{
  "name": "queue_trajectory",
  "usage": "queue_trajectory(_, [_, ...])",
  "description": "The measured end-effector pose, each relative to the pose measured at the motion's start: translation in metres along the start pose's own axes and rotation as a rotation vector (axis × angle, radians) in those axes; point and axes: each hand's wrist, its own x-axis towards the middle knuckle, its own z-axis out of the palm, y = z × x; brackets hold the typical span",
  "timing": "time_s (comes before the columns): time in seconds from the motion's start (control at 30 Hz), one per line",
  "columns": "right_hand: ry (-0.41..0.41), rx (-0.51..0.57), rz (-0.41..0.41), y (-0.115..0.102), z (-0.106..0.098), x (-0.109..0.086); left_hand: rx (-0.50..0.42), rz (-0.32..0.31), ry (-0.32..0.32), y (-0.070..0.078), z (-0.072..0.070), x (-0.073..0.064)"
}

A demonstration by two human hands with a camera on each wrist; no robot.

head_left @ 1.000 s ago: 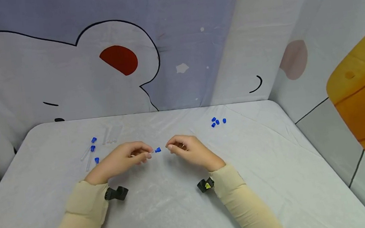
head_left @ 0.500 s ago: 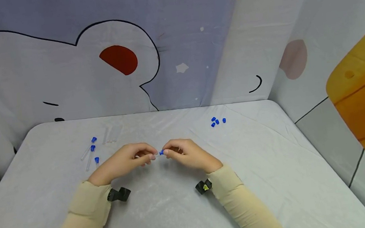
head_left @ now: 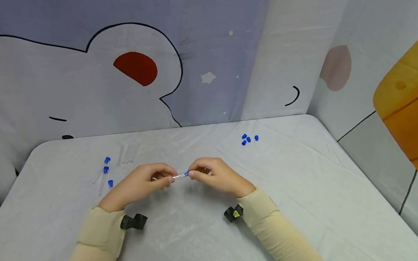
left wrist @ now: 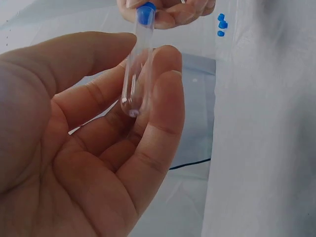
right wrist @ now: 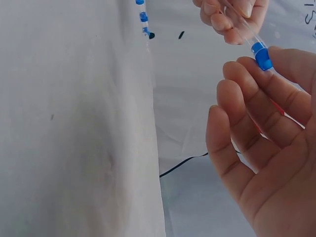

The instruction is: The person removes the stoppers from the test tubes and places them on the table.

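A clear test tube with a blue cap in its mouth spans the gap between both hands above the table. My left hand pinches the tube between thumb and fingers; in the left wrist view its rounded bottom lies inside the curl of the fingers. Thumb and index finger of my right hand pinch the cap, hiding part of it in the head view. In the right wrist view the cap's lower part sits within the tube's end.
Several capped tubes lie left of the left hand, one partly hidden by the forearm. Behind them rest clear uncapped tubes. Several loose blue caps sit at the back right of the white-covered table. A printed cloth wall stands behind.
My right hand has come left and taken hold of the cap, which stood free of it one second ago. Since half a second ago, more of the tube shows between the hands.
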Motion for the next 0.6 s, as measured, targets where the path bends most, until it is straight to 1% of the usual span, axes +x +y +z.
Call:
queue_trajectory(0.13, [0.027, 0.030, 0.017, 0.0002, -0.0003, -0.0001, -0.007, 0.011, 0.016, -0.0028, -0.0024, 0.0005])
queue_trajectory(0.27, [0.044, 0.049, 0.024, 0.0004, -0.0006, -0.0005, -0.012, -0.003, 0.026, -0.0059, -0.0035, 0.0006])
queue_trajectory(0.37, [0.048, 0.047, 0.013, -0.0001, -0.0007, -0.0006, -0.019, -0.012, 0.031, -0.0078, -0.0045, 0.0002])
queue_trajectory(0.6, [0.041, 0.032, -0.014, -0.0010, -0.0019, -0.0015, -0.034, 0.008, 0.046, -0.0085, -0.0059, 0.0000])
